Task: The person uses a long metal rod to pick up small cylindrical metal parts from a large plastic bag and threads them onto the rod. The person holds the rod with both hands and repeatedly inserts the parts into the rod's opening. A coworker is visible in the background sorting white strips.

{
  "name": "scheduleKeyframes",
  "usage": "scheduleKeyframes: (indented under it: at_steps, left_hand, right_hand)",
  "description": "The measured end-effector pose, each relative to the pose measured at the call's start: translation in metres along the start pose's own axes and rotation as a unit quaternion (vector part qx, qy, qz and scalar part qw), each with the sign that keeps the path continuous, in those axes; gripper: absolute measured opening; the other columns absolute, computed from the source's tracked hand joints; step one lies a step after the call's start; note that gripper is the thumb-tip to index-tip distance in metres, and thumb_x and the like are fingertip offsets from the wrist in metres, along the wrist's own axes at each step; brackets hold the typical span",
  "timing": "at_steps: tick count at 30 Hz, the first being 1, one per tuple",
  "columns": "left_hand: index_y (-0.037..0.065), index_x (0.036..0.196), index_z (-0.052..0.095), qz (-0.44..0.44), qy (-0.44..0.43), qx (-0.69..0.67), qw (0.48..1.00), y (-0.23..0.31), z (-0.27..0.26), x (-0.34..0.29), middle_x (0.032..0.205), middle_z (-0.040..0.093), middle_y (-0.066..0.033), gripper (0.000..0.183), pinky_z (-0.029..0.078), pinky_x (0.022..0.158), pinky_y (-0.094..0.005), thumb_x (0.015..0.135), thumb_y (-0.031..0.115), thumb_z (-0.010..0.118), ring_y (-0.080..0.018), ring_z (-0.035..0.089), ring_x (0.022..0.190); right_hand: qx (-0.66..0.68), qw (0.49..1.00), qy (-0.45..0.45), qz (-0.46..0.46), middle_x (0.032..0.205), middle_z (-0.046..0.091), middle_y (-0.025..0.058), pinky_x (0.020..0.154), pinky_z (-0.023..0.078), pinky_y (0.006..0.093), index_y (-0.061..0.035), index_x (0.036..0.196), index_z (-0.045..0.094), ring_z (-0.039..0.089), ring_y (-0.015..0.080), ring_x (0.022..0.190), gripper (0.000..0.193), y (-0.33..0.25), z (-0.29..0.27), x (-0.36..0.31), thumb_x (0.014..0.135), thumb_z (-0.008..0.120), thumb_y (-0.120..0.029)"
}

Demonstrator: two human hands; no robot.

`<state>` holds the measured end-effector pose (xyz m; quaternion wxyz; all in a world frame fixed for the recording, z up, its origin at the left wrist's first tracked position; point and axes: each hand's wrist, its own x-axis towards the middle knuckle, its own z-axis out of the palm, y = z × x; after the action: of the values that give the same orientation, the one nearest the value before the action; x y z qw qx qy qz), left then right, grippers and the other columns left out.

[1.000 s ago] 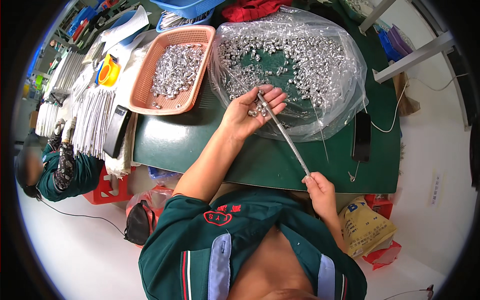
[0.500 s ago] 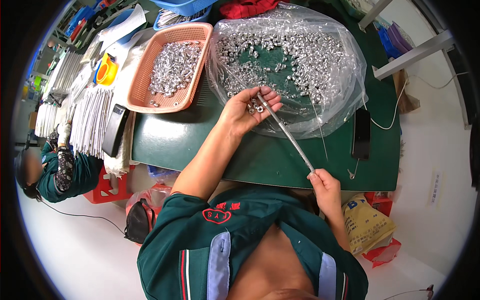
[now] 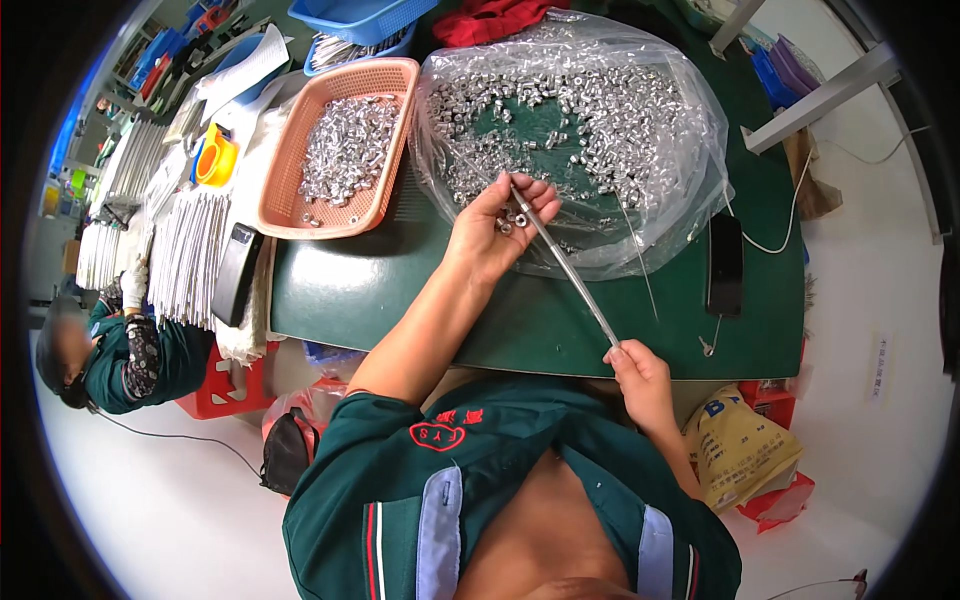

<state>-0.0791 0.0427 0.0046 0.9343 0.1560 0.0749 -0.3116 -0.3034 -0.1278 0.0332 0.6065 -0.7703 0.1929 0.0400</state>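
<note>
A slim silver metal rod (image 3: 572, 272) slants across in front of me, between my two hands. My right hand (image 3: 643, 380) pinches its near end beyond the table's front edge. The far end lies against the thumb and fingers of my left hand (image 3: 482, 238), which is cupped palm up. Several small ring-shaped metal fittings (image 3: 520, 220) rest in that palm beside the rod. Just past the left hand, a clear plastic bag (image 3: 690, 215) lies spread on the table with a large pile of similar shiny fittings (image 3: 635, 135) on it.
A pink basket (image 3: 268, 205) of small metal pieces stands at the left, near blue baskets (image 3: 365, 15). Bundled rods (image 3: 185, 260) and a black phone-like device (image 3: 237, 275) lie further left, by a co-worker (image 3: 130, 360). A phone (image 3: 724, 265) lies right on the green table (image 3: 400, 300).
The view has shifted slightly. My right hand and the rod's near end sit a little further left. Both hands keep their hold.
</note>
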Motion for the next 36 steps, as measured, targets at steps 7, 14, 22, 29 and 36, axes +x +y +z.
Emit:
scheduleKeyframes:
  at_steps: [7,14,22,29,36]
  left_hand:
    - [-0.001,0.095,0.055,0.027,-0.017,-0.008,0.999,0.003,0.008,-0.003,0.099,0.059,-0.0173,0.026,0.048,0.095,-0.0487,0.093,0.025,0.052,-0.0328,0.057,0.104]
    - [-0.001,0.095,0.056,0.019,-0.047,0.015,0.999,0.010,0.008,-0.002,0.098,0.058,-0.0160,0.024,0.048,0.095,-0.0485,0.092,0.023,0.056,-0.0315,0.056,0.104]
    - [-0.002,0.092,0.055,0.006,-0.038,0.033,0.999,0.016,-0.001,0.001,0.096,0.057,-0.0181,0.024,0.050,0.093,-0.0481,0.093,0.021,0.053,-0.0333,0.056,0.103]
    - [-0.003,0.094,0.056,-0.026,-0.042,0.034,0.998,0.015,0.001,0.000,0.099,0.059,-0.0183,0.028,0.049,0.093,-0.0492,0.093,0.025,0.052,-0.0347,0.056,0.104]
    - [-0.004,0.108,0.054,-0.120,-0.025,0.049,0.991,-0.009,0.008,-0.003,0.109,0.057,-0.0221,0.041,0.046,0.097,-0.0506,0.092,0.034,0.052,-0.0375,0.053,0.110]
  right_hand:
    - [0.334,0.902,-0.181,0.206,0.055,0.033,-0.0067,0.040,0.019,0.0189,-0.0005,0.086,0.053,0.024,0.0014,0.045,0.021,-0.007,-0.010,0.004,0.096,0.048,-0.019]
    - [0.185,0.974,-0.108,0.078,0.054,0.031,-0.0073,0.039,0.019,0.0189,-0.0021,0.086,0.052,0.023,0.0016,0.044,0.021,-0.006,0.001,0.006,0.096,0.049,-0.021]
    - [0.284,0.926,-0.168,0.184,0.054,0.030,-0.0077,0.039,0.018,0.0190,-0.0032,0.084,0.052,0.023,0.0010,0.044,0.024,-0.007,-0.006,0.005,0.096,0.049,-0.024]
    - [0.332,0.908,-0.185,0.179,0.054,0.029,-0.0083,0.038,0.017,0.0185,-0.0039,0.085,0.052,0.022,0.0005,0.043,0.024,-0.006,0.000,0.006,0.097,0.048,-0.024]
    - [0.300,0.932,-0.132,0.153,0.055,0.029,-0.0085,0.038,0.016,0.0186,-0.0045,0.085,0.052,0.021,0.0001,0.043,0.023,-0.014,0.010,0.017,0.097,0.048,-0.024]
